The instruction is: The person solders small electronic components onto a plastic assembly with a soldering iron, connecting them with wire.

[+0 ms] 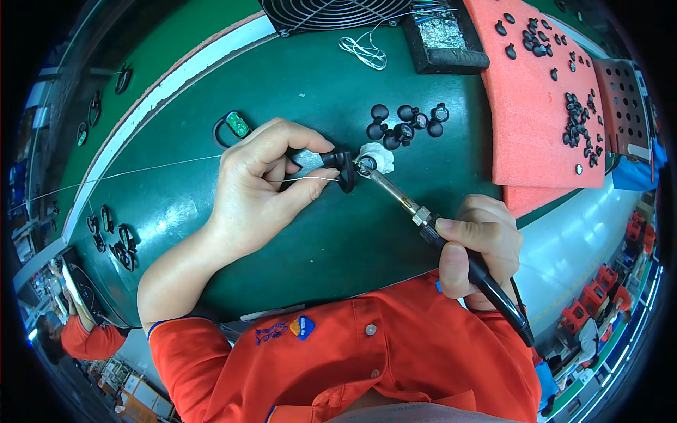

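My left hand (264, 180) pinches a small black earpiece part (343, 168) between thumb and forefinger, together with a thin solder wire (141, 169) that runs off to the left. My right hand (474, 247) grips the black handle of a soldering iron (416, 211). Its metal tip touches the black part beside a white blob (379, 156) on the green mat (317, 233). A black cable trails from the iron's handle down to the lower right.
A cluster of black round parts (405, 121) lies just behind the work spot. A red foam pad (543, 92) with several black parts sits at the right. A black tray (441, 39), a fan grille (331, 10) and a looped black piece with a green board (233, 127) are further back.
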{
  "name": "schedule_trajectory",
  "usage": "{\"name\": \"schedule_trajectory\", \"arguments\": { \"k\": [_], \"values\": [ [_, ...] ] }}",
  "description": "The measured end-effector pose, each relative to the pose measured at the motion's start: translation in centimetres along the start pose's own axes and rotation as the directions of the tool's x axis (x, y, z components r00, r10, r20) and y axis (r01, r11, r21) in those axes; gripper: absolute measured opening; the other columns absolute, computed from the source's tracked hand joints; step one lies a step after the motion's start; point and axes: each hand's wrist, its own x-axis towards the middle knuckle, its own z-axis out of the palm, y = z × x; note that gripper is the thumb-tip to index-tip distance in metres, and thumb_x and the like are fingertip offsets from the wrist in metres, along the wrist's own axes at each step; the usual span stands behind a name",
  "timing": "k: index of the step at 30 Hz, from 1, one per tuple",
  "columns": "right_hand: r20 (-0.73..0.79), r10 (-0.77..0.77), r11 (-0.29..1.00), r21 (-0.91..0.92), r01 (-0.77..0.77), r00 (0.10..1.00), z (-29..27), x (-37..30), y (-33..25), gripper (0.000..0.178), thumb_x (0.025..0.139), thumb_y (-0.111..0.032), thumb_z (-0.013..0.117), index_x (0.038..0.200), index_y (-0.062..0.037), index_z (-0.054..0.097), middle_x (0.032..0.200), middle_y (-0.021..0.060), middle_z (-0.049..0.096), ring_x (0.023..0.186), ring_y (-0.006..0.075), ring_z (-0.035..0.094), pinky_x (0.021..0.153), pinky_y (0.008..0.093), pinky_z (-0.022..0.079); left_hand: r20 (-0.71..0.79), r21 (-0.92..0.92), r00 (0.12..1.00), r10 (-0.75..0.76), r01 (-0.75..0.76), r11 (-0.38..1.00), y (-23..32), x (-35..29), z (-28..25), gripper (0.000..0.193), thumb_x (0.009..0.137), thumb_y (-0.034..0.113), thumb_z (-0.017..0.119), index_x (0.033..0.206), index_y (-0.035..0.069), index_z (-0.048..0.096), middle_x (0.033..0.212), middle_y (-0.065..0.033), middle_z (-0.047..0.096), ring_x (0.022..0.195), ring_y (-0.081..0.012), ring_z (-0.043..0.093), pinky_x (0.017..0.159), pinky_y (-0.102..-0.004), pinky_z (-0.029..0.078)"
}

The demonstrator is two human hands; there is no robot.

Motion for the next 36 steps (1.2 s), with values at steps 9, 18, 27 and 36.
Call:
{"name": "schedule_trajectory", "arguments": {
  "k": [9,18,27,36],
  "values": [
    [-0.010,0.023,1.000,-0.007,-0.023,1.000,-0.4,-0.3,0.0,0.011,0.071,-0.006,0.063,0.078,0.0003,0.058,0.049,0.0044,0.049,0.037,0.0167,0.043,0.038,0.0272,0.033,-0.003,0.030,1.000,0.012,-0.012,0.999,0.1,0.0,0.1,0.025,0.069,0.000,0.073,0.090,0.006,0.062,0.077,0.0026,0.055,0.047,-0.0016,0.031,0.052,-0.0181,0.038],
    [-0.047,0.010,1.000,-0.007,-0.011,0.999,0.4,-0.6,-0.5,0.012,0.071,-0.008,0.063,0.080,-0.0006,0.058,0.050,0.0037,0.048,0.037,0.0162,0.042,0.039,0.0276,0.033,0.009,0.037,0.997,0.079,-0.079,0.996,-0.1,-0.6,-0.8,0.028,0.068,-0.001,0.073,0.093,0.007,0.064,0.082,0.0019,0.059,0.047,-0.0023,0.031,0.052,-0.0184,0.038],
    [-0.025,0.015,1.000,-0.013,-0.016,1.000,0.0,-0.9,-0.4,0.012,0.071,-0.008,0.063,0.080,-0.0018,0.058,0.049,0.0032,0.045,0.038,0.0162,0.041,0.039,0.0276,0.033,0.046,0.087,0.988,0.146,-0.149,0.985,0.0,-0.4,-0.8,0.027,0.068,-0.002,0.072,0.093,0.008,0.065,0.091,-0.0005,0.063,0.050,-0.0028,0.035,0.048,-0.0186,0.034],
    [-0.016,0.004,1.000,0.010,-0.004,1.000,-0.2,-0.9,-0.1,0.013,0.070,-0.009,0.063,0.080,-0.0015,0.059,0.048,0.0025,0.043,0.037,0.0161,0.039,0.039,0.0277,0.032,0.040,0.169,0.984,0.173,-0.178,0.970,0.7,-0.1,-0.4,0.025,0.069,-0.004,0.071,0.092,0.007,0.066,0.090,-0.0032,0.064,0.057,-0.0055,0.047,0.045,-0.0207,0.033]
  ]
}}
